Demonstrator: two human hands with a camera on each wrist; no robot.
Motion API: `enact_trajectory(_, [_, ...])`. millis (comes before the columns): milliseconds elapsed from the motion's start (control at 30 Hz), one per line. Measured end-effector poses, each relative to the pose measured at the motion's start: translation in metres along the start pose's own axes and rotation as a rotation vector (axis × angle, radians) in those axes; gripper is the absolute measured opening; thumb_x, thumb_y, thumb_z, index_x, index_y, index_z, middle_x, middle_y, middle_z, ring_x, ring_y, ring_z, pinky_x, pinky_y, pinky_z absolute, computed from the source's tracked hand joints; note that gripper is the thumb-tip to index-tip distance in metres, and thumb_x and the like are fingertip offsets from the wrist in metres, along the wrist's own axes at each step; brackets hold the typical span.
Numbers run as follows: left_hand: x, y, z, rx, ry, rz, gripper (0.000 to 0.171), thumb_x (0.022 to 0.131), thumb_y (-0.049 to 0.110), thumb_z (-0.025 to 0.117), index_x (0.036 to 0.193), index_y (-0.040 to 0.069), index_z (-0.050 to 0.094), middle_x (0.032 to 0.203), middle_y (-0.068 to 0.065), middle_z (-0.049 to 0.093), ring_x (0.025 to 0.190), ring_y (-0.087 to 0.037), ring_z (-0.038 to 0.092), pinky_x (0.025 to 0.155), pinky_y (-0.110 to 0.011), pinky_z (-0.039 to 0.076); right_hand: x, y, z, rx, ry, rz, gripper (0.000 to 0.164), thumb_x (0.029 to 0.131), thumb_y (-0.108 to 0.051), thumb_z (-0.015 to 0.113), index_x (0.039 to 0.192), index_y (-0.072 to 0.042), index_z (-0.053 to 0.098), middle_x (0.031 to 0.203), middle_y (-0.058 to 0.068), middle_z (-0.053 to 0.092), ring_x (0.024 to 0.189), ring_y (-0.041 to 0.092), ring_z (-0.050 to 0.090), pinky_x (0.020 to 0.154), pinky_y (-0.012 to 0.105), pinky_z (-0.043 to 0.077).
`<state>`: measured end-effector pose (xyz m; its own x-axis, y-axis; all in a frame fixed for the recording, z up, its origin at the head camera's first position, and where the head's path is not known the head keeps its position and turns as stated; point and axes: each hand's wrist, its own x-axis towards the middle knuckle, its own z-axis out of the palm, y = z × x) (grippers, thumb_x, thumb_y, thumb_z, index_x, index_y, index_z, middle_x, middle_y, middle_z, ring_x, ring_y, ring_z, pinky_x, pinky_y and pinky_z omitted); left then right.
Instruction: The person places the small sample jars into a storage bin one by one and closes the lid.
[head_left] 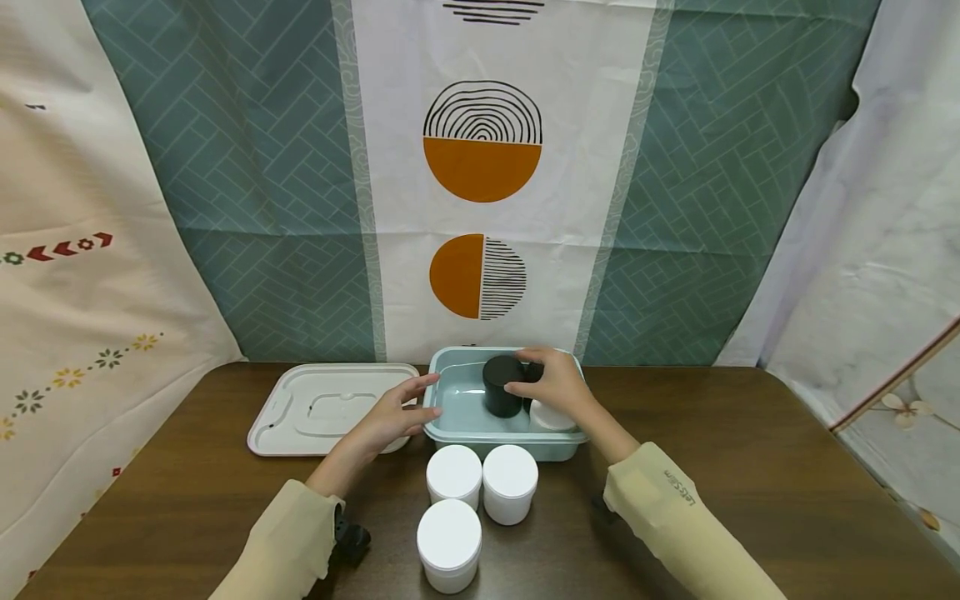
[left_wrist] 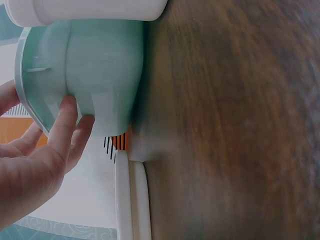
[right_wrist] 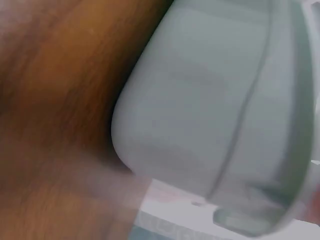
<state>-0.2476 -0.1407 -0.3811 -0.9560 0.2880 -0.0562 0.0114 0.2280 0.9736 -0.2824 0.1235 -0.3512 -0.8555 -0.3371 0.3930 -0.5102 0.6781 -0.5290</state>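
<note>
A pale blue-green plastic bin [head_left: 459,429] stands on the table. My left hand [head_left: 393,412] rests against its left end, fingers fairly straight; in the left wrist view, fingertips press the bin's outer wall [left_wrist: 102,65] below the rim. Reaching over the right rim, my right hand [head_left: 558,383] holds an upright black jar [head_left: 502,385] inside the bin, thumb and fingers at its top right side. Under that hand are a second, partly hidden black jar [head_left: 534,372] and a white-lidded jar [head_left: 551,417]. The right wrist view shows mainly the bin's outer wall [right_wrist: 185,100], and the grip is hidden there.
Three white lidded jars [head_left: 448,533] stand close in front of the bin, between the forearms. A white tray-like lid [head_left: 288,412] lies left of the bin, partly under the left hand. Patterned curtains [head_left: 285,208] hang behind the wooden table [head_left: 697,417].
</note>
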Motion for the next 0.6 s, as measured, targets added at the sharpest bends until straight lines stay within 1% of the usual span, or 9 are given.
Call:
enact_trajectory(100, [0.0, 0.0, 0.0, 0.006, 0.001, -0.001, 0.057, 0.088, 0.01, 0.059, 0.139, 0.005, 0.035, 0.141, -0.027, 0.027, 0.122, -0.04, 0.04, 0.086, -0.042, 0.048, -0.009, -0.006, -0.009, 0.025, 0.002, 0.009, 0.053, 0.07, -0.024, 0.078, 0.115, 0.0, 0.062, 0.115, 0.015, 0.061, 0.111, 0.032, 0.053, 0.092, 0.046, 0.042])
enact_trajectory(200, [-0.001, 0.001, 0.0, 0.008, 0.0, -0.001, 0.056, 0.088, 0.009, 0.058, 0.139, 0.005, 0.035, 0.141, -0.027, 0.027, 0.122, -0.04, 0.04, 0.086, -0.042, 0.048, -0.02, -0.012, -0.019, 0.068, -0.006, 0.012, 0.054, 0.07, -0.023, 0.078, 0.116, 0.0, 0.061, 0.116, 0.014, 0.061, 0.112, 0.031, 0.053, 0.091, 0.046, 0.043])
enact_trajectory(300, [-0.001, 0.001, 0.0, 0.001, -0.001, 0.0, 0.057, 0.088, 0.009, 0.058, 0.139, 0.005, 0.034, 0.141, -0.028, 0.027, 0.121, -0.04, 0.042, 0.086, -0.041, 0.048, -0.032, -0.019, -0.027, 0.145, -0.011, 0.014, 0.054, 0.07, -0.021, 0.079, 0.116, 0.002, 0.061, 0.116, 0.013, 0.061, 0.111, 0.029, 0.054, 0.092, 0.043, 0.044])
enact_trajectory(367, [-0.001, 0.001, 0.0, -0.001, -0.001, 0.001, 0.057, 0.088, 0.009, 0.058, 0.139, 0.004, 0.034, 0.141, -0.028, 0.027, 0.12, -0.04, 0.042, 0.086, -0.04, 0.048, -0.039, -0.022, -0.032, 0.206, -0.017, 0.0, 0.055, 0.07, -0.018, 0.079, 0.116, 0.005, 0.06, 0.115, 0.015, 0.06, 0.11, 0.028, 0.055, 0.092, 0.04, 0.044])
enact_trajectory(467, [0.0, 0.001, 0.001, -0.005, 0.001, 0.001, 0.057, 0.087, 0.01, 0.059, 0.139, 0.004, 0.035, 0.14, -0.028, 0.028, 0.12, -0.04, 0.043, 0.086, -0.04, 0.048, -0.051, -0.026, -0.038, 0.282, -0.032, -0.011, 0.055, 0.069, -0.014, 0.079, 0.116, 0.006, 0.059, 0.116, 0.016, 0.06, 0.11, 0.027, 0.055, 0.093, 0.035, 0.044])
enact_trajectory(600, [0.0, 0.0, 0.001, -0.008, -0.005, 0.005, 0.057, 0.088, 0.009, 0.058, 0.139, 0.004, 0.033, 0.14, -0.028, 0.028, 0.121, -0.04, 0.042, 0.087, -0.04, 0.048, -0.066, -0.033, -0.044, 0.34, -0.056, -0.02, 0.055, 0.068, -0.012, 0.08, 0.116, 0.005, 0.059, 0.114, 0.015, 0.06, 0.108, 0.025, 0.056, 0.091, 0.031, 0.045])
